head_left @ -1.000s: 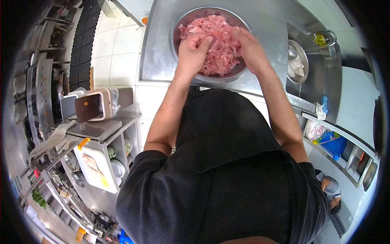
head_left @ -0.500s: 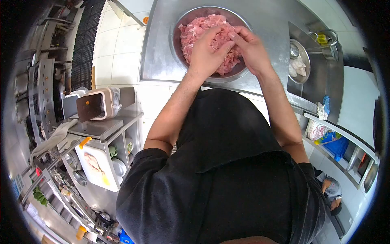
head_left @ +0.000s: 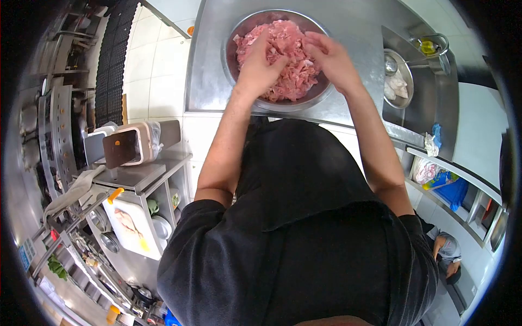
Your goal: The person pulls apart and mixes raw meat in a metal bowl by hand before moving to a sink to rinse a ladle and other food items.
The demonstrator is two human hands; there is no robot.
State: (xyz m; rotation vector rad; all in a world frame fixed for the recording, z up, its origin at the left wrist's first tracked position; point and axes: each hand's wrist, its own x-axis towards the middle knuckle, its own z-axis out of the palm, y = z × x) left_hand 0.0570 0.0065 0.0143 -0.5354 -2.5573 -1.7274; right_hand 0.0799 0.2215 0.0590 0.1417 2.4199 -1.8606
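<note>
A wide metal bowl (head_left: 296, 105) holds a heap of raw pink meat pieces (head_left: 291, 81) on the steel counter. Over the left side of the heap, my left hand (head_left: 256, 69) rests with its thumb spread away from the fingers, touching the meat. My right hand (head_left: 336, 64) is at the bowl's right side, fingers slightly bent and thumb apart, its fingertips at the edge of the meat. Neither hand shows anything held. Some of the meat is hidden beneath my hands.
Right of the bowl is a sink (head_left: 418, 117) containing a metal basin (head_left: 409, 81) with whitish pieces. A steel cart (head_left: 130, 176) with plastic bins (head_left: 144, 144) stands at left. Another person (head_left: 448, 250) is at the lower right. A black mat (head_left: 114, 65) lies on the floor.
My hands were close together over the meat with the fingertips meeting. Now they are apart, the left moved to the left and the right slightly back to the right.
</note>
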